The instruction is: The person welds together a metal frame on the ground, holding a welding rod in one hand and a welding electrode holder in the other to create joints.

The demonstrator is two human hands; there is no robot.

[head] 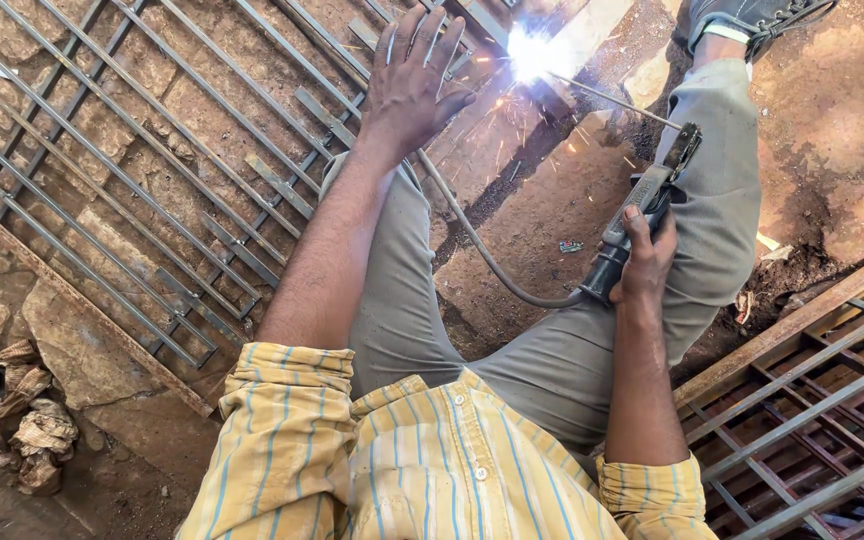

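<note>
Metal grille (132,180) on dirt ground (552,210)

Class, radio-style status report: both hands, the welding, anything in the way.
Left hand flat on metal grille. Right hand grips electrode holder; arc sparking. Cable crosses lap.

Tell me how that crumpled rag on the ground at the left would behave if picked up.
The rag looks floppy: it lies crumpled in loose folds, so it would likely sag and unfold when lifted. Probably light for its size, being thin cloth. Unlikely to roll or slip; its dirty, wrinkled surface should grip easily.
</note>
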